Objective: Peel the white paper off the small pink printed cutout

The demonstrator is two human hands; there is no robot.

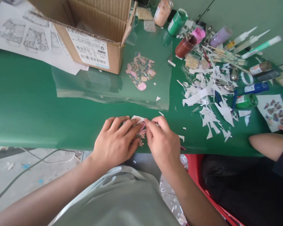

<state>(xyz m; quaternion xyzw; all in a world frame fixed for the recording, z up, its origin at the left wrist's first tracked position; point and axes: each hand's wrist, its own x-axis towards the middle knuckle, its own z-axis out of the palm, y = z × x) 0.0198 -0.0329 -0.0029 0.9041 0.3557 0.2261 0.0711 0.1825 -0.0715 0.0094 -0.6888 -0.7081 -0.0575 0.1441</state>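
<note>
At the table's front edge lies a small patterned cutout (142, 135) with pink and dark parts, partly hidden under my fingers. A strip of white paper (138, 118) shows along its far side. My left hand (118, 138) rests over the cutout from the left, its fingers stretched out and pressing down. From the right, my right hand (162, 138) pinches at the end of the white paper, thumb and forefinger together, the other fingers curled. Farther back, several similar patterned cutouts (141, 70) lie in a cluster on a clear plastic sheet (96, 89).
An open cardboard box (118, 59) stands on printed sheets (37, 37) at the back left. White paper scraps (202, 94) heap up at right, beside paint bottles (178, 22) and glue tubes (261, 47). Another person's arm (271, 144) reaches in beside a paper of small pieces (273, 110).
</note>
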